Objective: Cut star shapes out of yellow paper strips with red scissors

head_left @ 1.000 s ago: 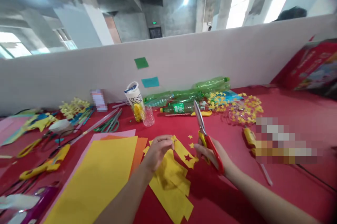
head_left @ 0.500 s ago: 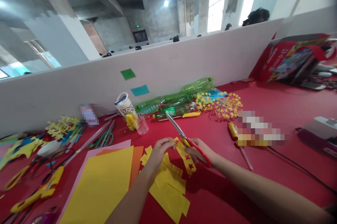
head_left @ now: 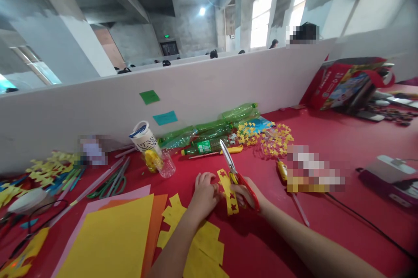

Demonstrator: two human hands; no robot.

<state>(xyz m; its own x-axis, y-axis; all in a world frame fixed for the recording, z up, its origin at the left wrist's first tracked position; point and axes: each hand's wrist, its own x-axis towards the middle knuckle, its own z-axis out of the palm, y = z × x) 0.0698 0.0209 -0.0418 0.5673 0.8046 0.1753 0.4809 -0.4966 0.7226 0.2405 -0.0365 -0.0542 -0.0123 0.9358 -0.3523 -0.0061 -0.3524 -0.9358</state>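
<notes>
My right hand [head_left: 246, 194] is closed around scissors [head_left: 248, 191] with a red handle, their blades pointing up and away from me. A yellow paper strip [head_left: 232, 206] with star-shaped holes stands between my hands, partly behind the scissors and right fingers. My left hand [head_left: 205, 195] has its fingers bent, and the thumb side seems to pinch the strip's left edge; the exact contact is hard to see. Beneath my left forearm lie several yellow paper pieces [head_left: 205, 247]. Left of them is a stack of yellow sheets [head_left: 111, 230] over orange and pink ones.
Green plastic bottles [head_left: 209, 132] lie along the white partition [head_left: 196, 91], near a white cup [head_left: 143, 139] and a yellow utility knife [head_left: 231, 150]. Small yellow stars [head_left: 277, 139] sit at centre right. A yellow glue gun [head_left: 282, 171] with a cord is farther right; a red bag [head_left: 342, 82] stands behind.
The view has shifted, so the table's things appear farther left. The star-holed strip stands more upright between my hands. My left hand has turned, its fingers now bent beside the strip; my right keeps the scissors.
</notes>
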